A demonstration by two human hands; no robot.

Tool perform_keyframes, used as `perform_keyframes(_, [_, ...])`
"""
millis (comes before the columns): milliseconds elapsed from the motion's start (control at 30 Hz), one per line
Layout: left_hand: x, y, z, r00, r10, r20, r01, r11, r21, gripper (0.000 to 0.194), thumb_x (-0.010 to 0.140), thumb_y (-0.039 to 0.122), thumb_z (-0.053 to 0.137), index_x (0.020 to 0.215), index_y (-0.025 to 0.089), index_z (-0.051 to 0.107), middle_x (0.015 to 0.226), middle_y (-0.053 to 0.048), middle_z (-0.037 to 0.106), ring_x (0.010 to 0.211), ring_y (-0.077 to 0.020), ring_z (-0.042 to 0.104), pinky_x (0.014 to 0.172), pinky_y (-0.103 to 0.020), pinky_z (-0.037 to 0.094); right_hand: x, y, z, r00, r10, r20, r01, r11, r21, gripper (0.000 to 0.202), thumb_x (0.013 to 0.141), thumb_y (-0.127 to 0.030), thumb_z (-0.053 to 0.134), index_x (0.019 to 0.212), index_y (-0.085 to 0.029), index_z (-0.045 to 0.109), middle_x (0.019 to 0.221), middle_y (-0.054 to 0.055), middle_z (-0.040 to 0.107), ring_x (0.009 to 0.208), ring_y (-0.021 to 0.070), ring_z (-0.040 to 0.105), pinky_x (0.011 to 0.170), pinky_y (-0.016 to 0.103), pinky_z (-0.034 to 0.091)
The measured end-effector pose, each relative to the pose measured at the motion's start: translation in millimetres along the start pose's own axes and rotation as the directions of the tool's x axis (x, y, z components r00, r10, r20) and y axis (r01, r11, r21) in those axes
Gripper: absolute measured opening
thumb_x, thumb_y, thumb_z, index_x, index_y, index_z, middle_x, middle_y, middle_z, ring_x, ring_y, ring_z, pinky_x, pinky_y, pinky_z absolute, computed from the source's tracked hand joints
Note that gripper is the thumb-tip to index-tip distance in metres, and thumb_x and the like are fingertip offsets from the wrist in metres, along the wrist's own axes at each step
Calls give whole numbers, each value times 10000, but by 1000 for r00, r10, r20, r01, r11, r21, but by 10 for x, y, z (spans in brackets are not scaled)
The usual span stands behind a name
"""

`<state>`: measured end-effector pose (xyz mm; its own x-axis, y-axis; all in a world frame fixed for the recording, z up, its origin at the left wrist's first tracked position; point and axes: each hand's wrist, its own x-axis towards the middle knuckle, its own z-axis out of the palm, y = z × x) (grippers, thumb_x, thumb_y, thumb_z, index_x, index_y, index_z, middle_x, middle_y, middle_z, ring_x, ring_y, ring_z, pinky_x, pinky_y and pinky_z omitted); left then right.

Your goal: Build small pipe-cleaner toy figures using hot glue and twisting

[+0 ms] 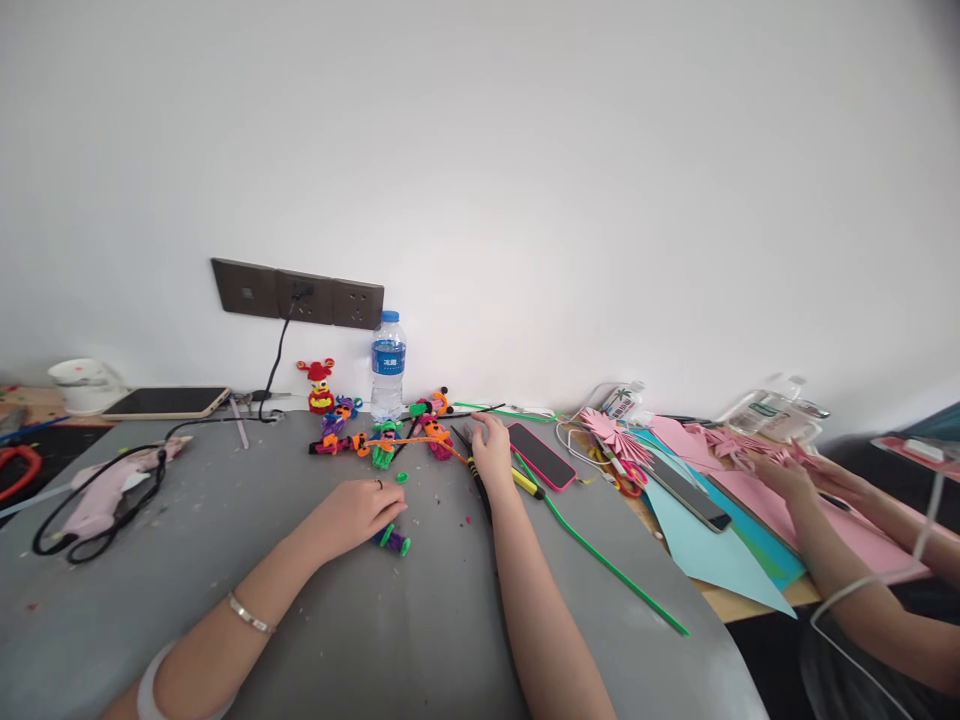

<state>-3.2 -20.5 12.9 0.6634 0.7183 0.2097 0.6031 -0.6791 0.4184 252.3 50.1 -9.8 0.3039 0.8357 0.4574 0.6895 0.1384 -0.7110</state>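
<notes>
Gently, we should steady the purple-green chenille roll point(393, 541), well in from the desk point(337, 640)'s back edge, under our left hand point(361, 518); our right hand point(492, 458) meets the pliers point(477, 480), both grips unclear.

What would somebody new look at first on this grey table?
Probably the bright red fuzzy figure, standing left of the blue-capped bottle near the wall. In front of the bottle are more colourful fuzzy figures, and a purple-and-green piece lies by the left hand. A long green stem slants across the table, right of the right hand.
</notes>
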Motion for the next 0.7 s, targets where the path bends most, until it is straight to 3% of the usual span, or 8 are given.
perform_keyframes(167, [9,42,-13,998,-31,50,28,998,58,355,970,360,338,733,212,557,608,-5,572,553,-169,543,531,-251,280,4,-94,-128,965,244,-94,-259,938,-232,385,841,-239,444,1157,-169,654,1218,176,536,1104,349,484,901,457,377])
perform_keyframes(300, [16,-63,-85,982,-177,-60,168,978,-127,365,974,391,289,774,217,540,648,-3,607,589,-169,566,568,-244,328,76,-46,-379,927,375,-9,-358,878,-317,366,852,-259,453,1141,-187,667,1212,171,560,1107,330,519,882,414,397])
perform_keyframes(400, [24,-150,-125,942,-294,-163,250,936,-247,374,958,414,293,756,214,535,707,-21,651,643,-180,606,621,-248,377,123,28,-616,908,419,25,-383,852,-356,281,846,-250,466,970,-209,714,1058,115,655,1032,299,578,889,425,388])
perform_keyframes(567, [20,-198,-121,854,-429,-293,317,878,-360,452,941,481,267,707,207,539,672,-29,634,614,-193,590,637,-266,402,131,107,-881,785,610,109,-455,687,-566,213,824,-331,529,860,-212,702,918,90,712,980,299,618,963,531,290])
perform_keyframes(700, [15,-205,-101,805,-510,-303,357,824,-440,532,911,571,267,704,189,573,654,-45,630,624,-214,577,623,-285,400,126,223,-958,775,617,134,-423,665,-616,242,805,-388,542,786,-206,699,825,106,709,920,320,642,959,604,250])
